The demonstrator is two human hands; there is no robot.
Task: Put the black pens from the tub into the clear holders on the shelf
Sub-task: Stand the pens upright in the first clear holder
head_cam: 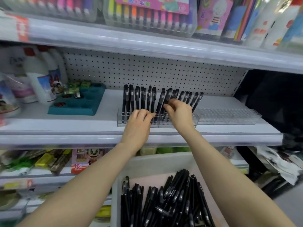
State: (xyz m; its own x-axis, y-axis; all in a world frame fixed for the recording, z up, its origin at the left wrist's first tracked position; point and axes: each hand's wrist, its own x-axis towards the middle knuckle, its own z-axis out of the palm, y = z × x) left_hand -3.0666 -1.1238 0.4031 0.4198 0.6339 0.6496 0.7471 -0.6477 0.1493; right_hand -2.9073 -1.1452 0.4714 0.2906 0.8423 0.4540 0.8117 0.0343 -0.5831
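Several black pens [139, 99] stand upright in a clear holder [121, 122] on the middle shelf [65, 125]. A second clear holder [229, 115] lies to the right with no pens in it. My left hand [139, 120] is at the holder's front, its fingertips pinching the lower part of a standing pen. My right hand [178, 110] has its fingers curled round a leaning pen [165, 99] near the middle of the row. A white tub [147, 163] below holds a heap of black pens [167, 200].
A teal tray [91, 102] with small items sits left of the holder, with white bottles [42, 79] beyond it. Marker sets [147, 13] fill the upper shelf. A pegboard [164, 71] backs the shelf. Packaged goods lie on lower shelves at left.
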